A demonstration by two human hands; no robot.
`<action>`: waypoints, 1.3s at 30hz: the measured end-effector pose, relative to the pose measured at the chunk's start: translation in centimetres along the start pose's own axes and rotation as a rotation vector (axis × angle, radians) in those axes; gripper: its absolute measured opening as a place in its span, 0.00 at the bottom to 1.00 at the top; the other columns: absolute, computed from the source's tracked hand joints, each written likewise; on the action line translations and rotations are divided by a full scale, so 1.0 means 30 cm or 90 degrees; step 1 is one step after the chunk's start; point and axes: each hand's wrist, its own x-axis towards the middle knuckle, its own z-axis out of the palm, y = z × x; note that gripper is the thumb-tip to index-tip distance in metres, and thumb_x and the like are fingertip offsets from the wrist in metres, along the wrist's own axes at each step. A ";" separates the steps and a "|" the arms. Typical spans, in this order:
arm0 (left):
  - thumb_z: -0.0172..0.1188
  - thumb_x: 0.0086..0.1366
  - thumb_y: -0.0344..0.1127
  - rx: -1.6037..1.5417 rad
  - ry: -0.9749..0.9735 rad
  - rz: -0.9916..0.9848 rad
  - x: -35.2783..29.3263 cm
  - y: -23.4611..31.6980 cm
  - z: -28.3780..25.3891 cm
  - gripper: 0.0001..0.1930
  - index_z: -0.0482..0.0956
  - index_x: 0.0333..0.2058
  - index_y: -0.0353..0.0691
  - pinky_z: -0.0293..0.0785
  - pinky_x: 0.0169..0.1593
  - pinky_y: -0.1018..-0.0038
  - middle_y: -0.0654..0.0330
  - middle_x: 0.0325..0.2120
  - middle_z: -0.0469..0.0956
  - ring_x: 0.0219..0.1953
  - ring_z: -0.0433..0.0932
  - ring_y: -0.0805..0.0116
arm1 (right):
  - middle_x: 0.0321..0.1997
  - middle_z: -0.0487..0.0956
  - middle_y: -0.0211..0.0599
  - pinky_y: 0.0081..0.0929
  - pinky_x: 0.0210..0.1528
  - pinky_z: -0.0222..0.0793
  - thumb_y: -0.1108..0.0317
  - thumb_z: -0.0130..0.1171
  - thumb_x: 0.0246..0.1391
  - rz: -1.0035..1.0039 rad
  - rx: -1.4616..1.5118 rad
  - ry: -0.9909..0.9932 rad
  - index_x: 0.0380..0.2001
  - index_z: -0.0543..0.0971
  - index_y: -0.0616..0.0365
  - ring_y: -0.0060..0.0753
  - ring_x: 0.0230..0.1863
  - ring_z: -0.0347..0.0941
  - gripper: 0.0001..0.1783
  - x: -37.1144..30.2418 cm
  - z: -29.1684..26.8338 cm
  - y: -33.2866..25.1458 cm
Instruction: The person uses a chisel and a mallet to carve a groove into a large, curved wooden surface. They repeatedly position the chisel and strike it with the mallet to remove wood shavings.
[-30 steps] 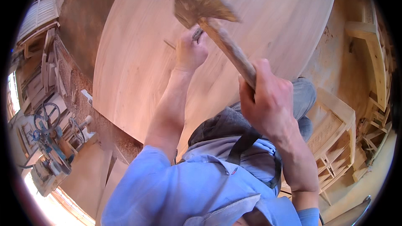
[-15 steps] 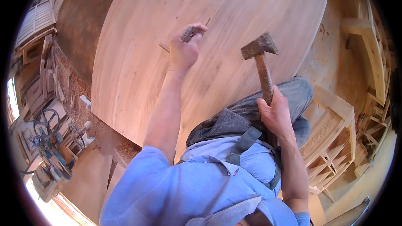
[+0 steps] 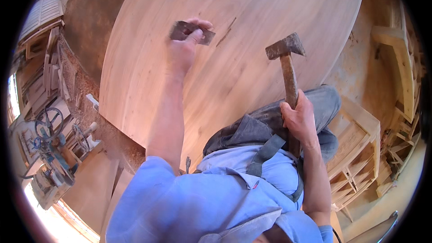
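Observation:
My left hand [image 3: 182, 54] is closed on a flat, dark metal blade [image 3: 180, 30], held over a large pale wooden panel [image 3: 252, 13] with a curved edge. Thumb and fingers pinch the blade, and both its ends stick out past them. Just right of it, a narrow dark slit [image 3: 226, 32] marks the panel's surface. My right hand [image 3: 299, 117] grips a hammer [image 3: 286, 47] by its wooden handle. The hammer's rusty head points up and away from me, with one end flared. My bent leg [image 3: 310, 101] lies beneath that hand, at the near right of the panel.
Left of the panel, sawdust and shavings [image 3: 87, 85] cover the floor near a wheeled machine [image 3: 51, 148] and stacked boards [image 3: 49, 72]. A slatted piece [image 3: 40, 15] stands at far left. Unfinished wooden frames [image 3: 355, 139] stand on the right.
My left hand has moved left and turned, so the blade's flat side now shows. The dark slit beside it is more exposed. The hammer has barely shifted.

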 end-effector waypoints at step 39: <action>0.51 0.71 0.18 0.188 -0.047 -0.036 -0.062 -0.136 0.100 0.13 0.77 0.51 0.30 0.80 0.55 0.69 0.55 0.44 0.85 0.48 0.83 0.67 | 0.21 0.77 0.52 0.55 0.31 0.71 0.72 0.57 0.58 -0.423 -0.401 0.013 0.36 0.68 0.58 0.64 0.28 0.77 0.08 0.022 0.007 -0.468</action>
